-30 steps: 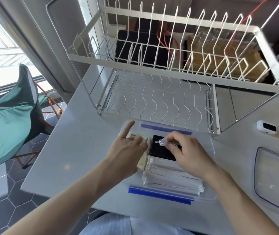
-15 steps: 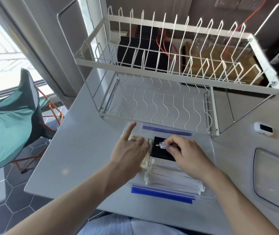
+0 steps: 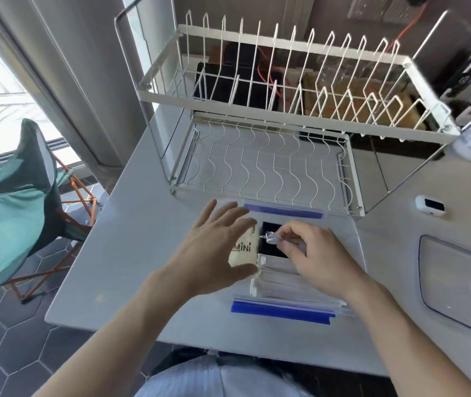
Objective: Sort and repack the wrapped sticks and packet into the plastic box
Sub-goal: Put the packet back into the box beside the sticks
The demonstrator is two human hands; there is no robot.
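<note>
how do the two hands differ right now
The left hand is spread open with straight fingers over the cream packet; the right hand is curled, pinching a small clear wrapped item. The left hand holds nothing, the right one does. Both are over the plastic box.
</note>
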